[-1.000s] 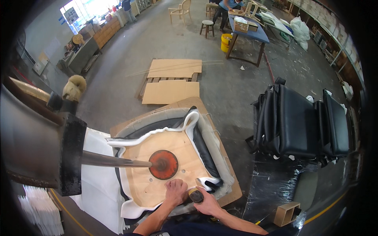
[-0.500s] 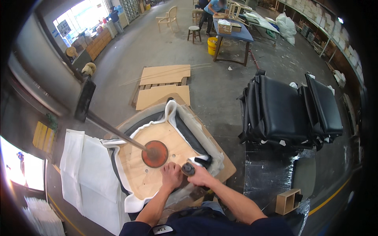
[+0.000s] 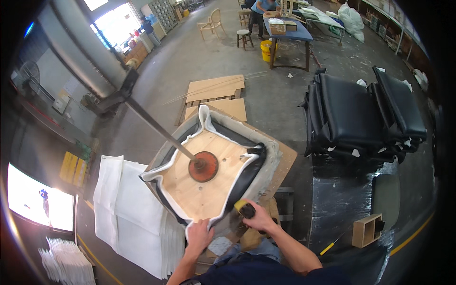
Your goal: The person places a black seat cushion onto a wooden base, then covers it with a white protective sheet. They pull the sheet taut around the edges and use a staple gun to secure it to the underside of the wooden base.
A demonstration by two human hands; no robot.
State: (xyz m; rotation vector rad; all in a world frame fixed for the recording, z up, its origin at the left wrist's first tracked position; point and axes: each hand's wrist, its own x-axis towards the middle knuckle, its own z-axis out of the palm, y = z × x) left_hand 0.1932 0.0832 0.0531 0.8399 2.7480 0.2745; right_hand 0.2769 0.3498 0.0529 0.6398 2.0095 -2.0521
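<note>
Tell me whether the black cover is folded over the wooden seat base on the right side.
Folded over: the black cover laps onto the wooden seat base near the right hand.

tool (image 3: 243, 209) mostly hidden in right hand (image 3: 259, 219), fingertips of left hand (image 3: 199, 233) under cover edge

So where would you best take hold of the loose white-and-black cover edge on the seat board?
Grip the near lip of the cover, coming from the person's side. There it curls up over the plywood seat board and stands free. The left hand already presses there, while the right hand holds a yellow-tipped tool beside it.
</note>
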